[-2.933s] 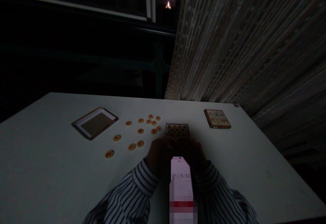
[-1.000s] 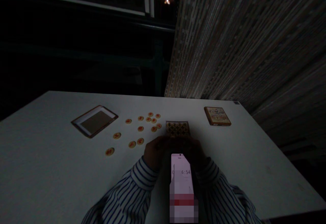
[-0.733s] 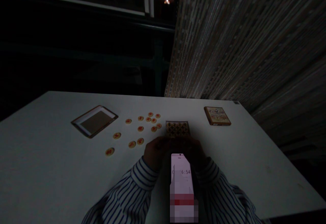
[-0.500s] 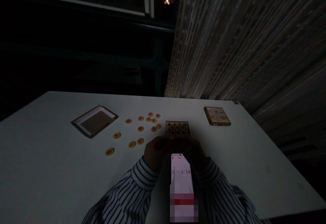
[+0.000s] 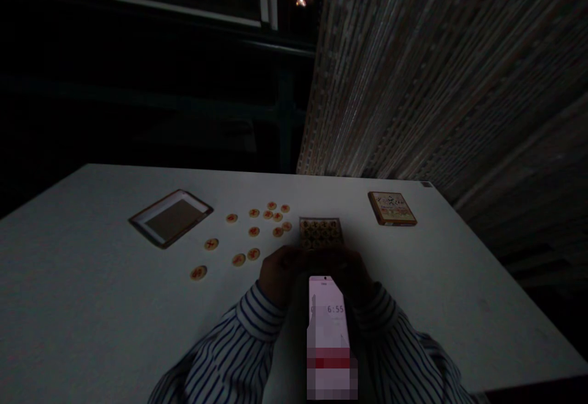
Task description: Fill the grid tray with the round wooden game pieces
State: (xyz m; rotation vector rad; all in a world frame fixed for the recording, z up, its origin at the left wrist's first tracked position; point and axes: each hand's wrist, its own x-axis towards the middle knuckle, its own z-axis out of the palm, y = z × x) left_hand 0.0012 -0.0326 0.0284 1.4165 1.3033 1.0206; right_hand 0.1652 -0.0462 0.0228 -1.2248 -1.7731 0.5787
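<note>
A small box (image 5: 340,231) filled with rows of round wooden pieces sits at the middle of the white table. My left hand (image 5: 281,272) is at its near left side and my right hand (image 5: 353,272) at its near right side. Both hands curl in toward each other at the box's near edge; the fingers are dark and largely hidden. Several round pieces with red characters, one of them (image 5: 253,231), lie scattered to the left of the box. Just below my hands a lit phone (image 5: 328,324) shows a timer.
An open box lid or tray (image 5: 172,219) lies at the left of the white table (image 5: 441,306). A closed decorated box (image 5: 392,209) rests at the back right. Behind the table's far edge hangs a string curtain (image 5: 367,86).
The phone's timer digits have gone from 6:54 to 6:55. The picture is slightly darker. My hands, the box and the pieces hold nearly the same places.
</note>
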